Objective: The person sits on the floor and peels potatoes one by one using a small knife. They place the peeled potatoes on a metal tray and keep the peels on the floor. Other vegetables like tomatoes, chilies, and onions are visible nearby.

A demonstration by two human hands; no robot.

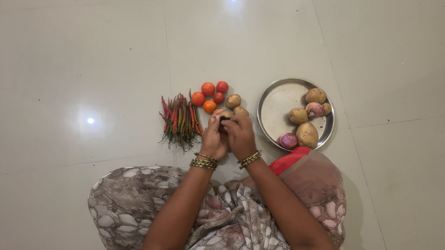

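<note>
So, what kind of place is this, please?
Probably a home, with food being prepared on the floor: glossy pale floor tiles, a steel plate of potatoes, and chillies and tomatoes lying on the tiles.

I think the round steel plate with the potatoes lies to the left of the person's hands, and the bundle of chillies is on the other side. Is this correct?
Not quite. In the head view the steel plate with the potatoes lies to the right of the hands; the bundle of chillies is on the other side, to their left.
</note>
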